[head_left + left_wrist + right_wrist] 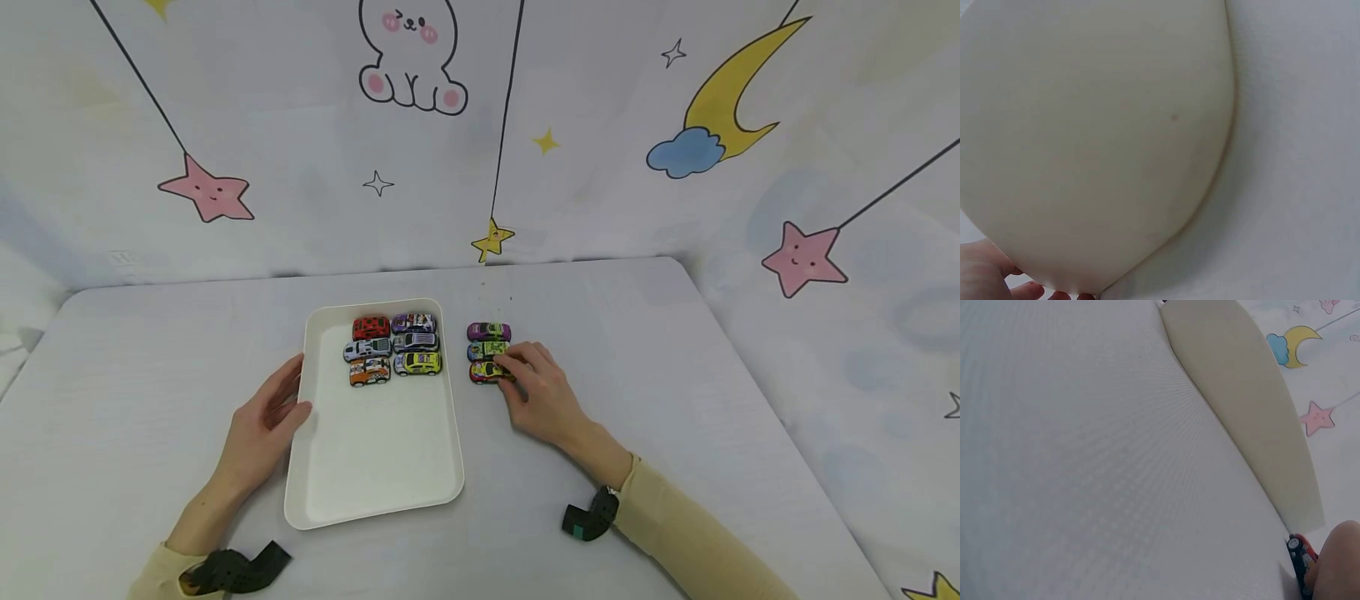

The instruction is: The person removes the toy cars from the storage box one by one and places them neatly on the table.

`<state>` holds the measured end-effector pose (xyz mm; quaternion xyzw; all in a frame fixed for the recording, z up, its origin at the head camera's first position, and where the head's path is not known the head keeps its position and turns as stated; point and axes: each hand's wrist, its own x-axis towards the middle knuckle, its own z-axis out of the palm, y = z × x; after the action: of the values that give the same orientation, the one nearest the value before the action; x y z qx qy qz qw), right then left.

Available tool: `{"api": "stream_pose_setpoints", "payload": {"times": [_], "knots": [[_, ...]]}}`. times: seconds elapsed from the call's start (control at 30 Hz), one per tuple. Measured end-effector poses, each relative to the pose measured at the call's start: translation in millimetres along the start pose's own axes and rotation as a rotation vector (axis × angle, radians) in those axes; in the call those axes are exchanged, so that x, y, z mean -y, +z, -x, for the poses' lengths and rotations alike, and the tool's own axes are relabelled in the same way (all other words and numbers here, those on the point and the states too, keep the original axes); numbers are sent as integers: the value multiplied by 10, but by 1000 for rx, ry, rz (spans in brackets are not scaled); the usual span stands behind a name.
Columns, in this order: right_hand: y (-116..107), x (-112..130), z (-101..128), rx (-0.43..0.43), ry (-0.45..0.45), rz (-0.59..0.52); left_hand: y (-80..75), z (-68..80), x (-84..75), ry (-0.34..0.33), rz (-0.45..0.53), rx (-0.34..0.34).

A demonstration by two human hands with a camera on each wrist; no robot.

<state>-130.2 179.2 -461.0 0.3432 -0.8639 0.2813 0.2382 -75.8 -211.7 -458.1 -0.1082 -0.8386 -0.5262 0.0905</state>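
A white tray lies on the table, and my left hand holds its left rim, thumb at the edge. In the left wrist view the tray's outer wall fills much of the picture, with fingers at its lower edge. My right hand pinches a red-and-yellow toy car to the right of the tray. That car shows partly behind a finger in the right wrist view. Just beyond it are a green-and-blue toy car and a purple toy car.
Inside the tray's far part several toy cars stand in two columns, among them a red one, an orange one and a yellow one. A patterned backdrop rises behind the table's far edge.
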Motion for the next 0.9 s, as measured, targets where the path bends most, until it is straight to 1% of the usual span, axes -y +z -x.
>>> {"api": "stream_pose_setpoints", "payload": {"times": [0.33, 0.57, 0.67, 0.9], "knots": [[4, -6, -9, -17, -10, 2, 7, -10, 3, -2, -1, -1], [6, -9, -1, -15, 4, -5, 6, -5, -2, -5, -8, 0], [8, -9, -1, -50, -5, -7, 7, -1, -7, -9, -5, 3], [18, 26, -29, -191, -57, -35, 2, 7, -16, -10, 7, 4]]}}
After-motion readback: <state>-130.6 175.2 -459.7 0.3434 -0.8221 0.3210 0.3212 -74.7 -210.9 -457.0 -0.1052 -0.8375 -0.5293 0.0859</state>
